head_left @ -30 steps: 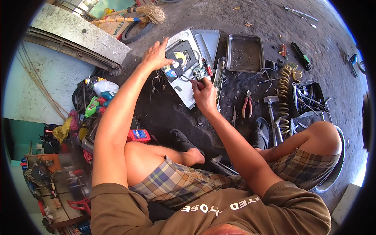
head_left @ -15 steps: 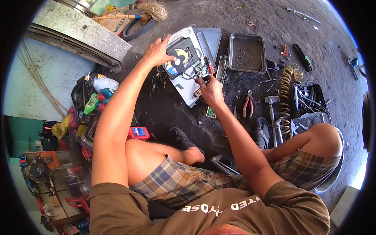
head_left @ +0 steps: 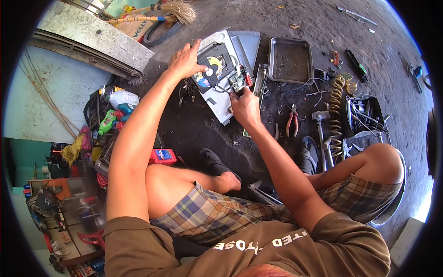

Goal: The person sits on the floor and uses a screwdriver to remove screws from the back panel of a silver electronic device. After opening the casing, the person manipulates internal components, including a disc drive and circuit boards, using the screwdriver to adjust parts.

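An opened disc player (head_left: pixel 219 105) with a metal chassis lies tilted on the ground ahead of me. Its black disc tray holds a colourful disc (head_left: pixel 215 61) under a dark clamp bar. My left hand (head_left: pixel 184 62) grips the chassis at its left edge, thumb on top near the disc and fingers stretched along the side. On the chassis's right part sits a small circuit board (head_left: pixel 238 79) with red connectors. My right hand (head_left: pixel 245 107) is closed at the board's near edge; a dark thing shows at its fingertips, too small to name.
A metal tray (head_left: pixel 271 64) with small bits stands right of the player, beside a bluish metal cover (head_left: pixel 249 42). Pliers (head_left: pixel 292 121), a hammer (head_left: pixel 321 118), a coil spring (head_left: pixel 335 124) and a tool box (head_left: pixel 367 131) lie to the right. Bottles (head_left: pixel 121 99) stand left.
My right hand has shifted slightly left and toward the board, now covering more of the green board piece on the ground. My left hand keeps its hold on the chassis.
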Action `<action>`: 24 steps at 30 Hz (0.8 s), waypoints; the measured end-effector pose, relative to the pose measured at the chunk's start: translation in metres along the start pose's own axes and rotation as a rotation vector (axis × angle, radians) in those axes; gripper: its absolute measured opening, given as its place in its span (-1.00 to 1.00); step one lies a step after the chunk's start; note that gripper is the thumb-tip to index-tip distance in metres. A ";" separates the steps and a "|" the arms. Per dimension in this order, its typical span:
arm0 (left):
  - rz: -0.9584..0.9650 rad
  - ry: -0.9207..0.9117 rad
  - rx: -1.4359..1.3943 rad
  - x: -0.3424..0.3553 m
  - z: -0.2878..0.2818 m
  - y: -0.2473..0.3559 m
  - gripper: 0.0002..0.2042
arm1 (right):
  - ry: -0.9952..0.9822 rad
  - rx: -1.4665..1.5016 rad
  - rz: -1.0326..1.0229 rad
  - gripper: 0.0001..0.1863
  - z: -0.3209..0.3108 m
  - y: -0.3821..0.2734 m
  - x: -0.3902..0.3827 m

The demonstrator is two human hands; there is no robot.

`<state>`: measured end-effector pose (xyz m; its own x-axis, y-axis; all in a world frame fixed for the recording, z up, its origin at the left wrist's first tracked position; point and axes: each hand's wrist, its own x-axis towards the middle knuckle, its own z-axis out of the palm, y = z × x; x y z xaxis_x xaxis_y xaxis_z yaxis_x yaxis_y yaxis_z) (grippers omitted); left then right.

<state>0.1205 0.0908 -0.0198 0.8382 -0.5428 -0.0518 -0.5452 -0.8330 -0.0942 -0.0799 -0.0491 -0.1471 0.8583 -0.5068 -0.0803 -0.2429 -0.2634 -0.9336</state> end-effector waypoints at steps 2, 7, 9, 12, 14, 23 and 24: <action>0.010 0.023 0.014 -0.001 0.001 0.001 0.20 | 0.000 -0.003 0.029 -0.67 0.000 -0.004 -0.002; 0.009 0.022 0.020 0.000 -0.001 0.003 0.20 | 0.039 -0.028 -0.272 -0.79 -0.002 0.017 0.007; 0.004 0.010 0.010 0.000 -0.001 0.001 0.20 | 0.060 -0.075 -0.339 -0.82 -0.003 0.017 0.004; 0.004 0.018 0.009 0.000 0.001 -0.001 0.20 | 0.063 -0.032 -0.280 -0.81 0.005 0.015 0.001; 0.003 0.030 0.018 -0.001 0.002 -0.001 0.20 | 0.032 0.058 -0.109 -0.77 0.010 0.011 -0.001; -0.008 0.033 0.026 0.000 0.002 0.000 0.20 | -0.092 0.107 -0.021 -0.68 0.003 0.008 -0.001; -0.010 0.034 0.023 0.000 0.002 -0.001 0.20 | -0.093 0.089 -0.039 -0.70 0.007 0.007 -0.005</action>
<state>0.1210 0.0914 -0.0216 0.8428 -0.5379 -0.0172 -0.5360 -0.8361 -0.1171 -0.0825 -0.0430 -0.1554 0.9055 -0.4183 -0.0710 -0.1707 -0.2060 -0.9636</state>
